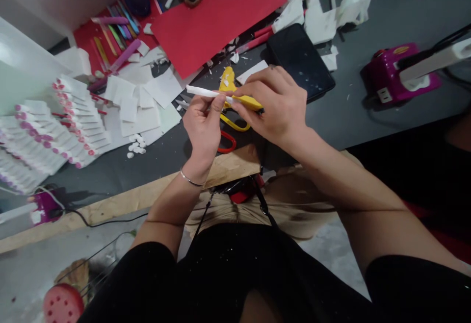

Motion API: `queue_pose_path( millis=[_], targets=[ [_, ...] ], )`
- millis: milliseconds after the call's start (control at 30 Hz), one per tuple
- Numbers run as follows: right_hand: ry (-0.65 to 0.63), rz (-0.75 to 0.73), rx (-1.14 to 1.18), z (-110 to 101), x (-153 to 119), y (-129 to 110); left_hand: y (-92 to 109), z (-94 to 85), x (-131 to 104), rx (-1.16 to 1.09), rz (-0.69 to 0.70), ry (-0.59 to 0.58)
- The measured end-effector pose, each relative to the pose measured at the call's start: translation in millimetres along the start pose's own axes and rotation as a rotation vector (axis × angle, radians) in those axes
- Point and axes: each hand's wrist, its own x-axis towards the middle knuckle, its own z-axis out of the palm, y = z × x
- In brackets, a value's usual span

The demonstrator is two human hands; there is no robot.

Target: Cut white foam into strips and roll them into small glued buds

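Observation:
Between both hands runs a thin white paper roll (201,90). My left hand (202,122) pinches it near its middle, thumb on top. My right hand (277,100) closes its fingers round the roll's right end, partly hiding it. Close beneath the fingers is a yellow object (228,79) with white scraps on it; its kind is unclear, and I cannot tell whether the right hand touches it. Scissors with a yellow and red handle (227,142) lie below the hands on the dark table (165,154).
Left are rows of white paper rolls with pink and purple tips (79,122), loose paper squares (138,105) and small white pellets (136,146). Beyond lie red paper (217,16), colored pens (117,31) and a black phone-like slab (301,61). A purple socket block (401,73) stands right.

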Motion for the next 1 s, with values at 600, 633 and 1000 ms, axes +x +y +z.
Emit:
queue_pose_path(
  millis=[600,633,1000],
  targets=[
    [-0.483,0.622,1.005,1,15,8,-2,0.3,1,-0.104,-0.016,-0.004],
    [-0.542,0.703,1.091,-1,16,5,-2,1.5,1,-0.115,-0.006,-0.005],
    [-0.431,0.648,0.948,3,13,-6,-5,4.6,-1,0.034,0.030,0.025]
  ],
)
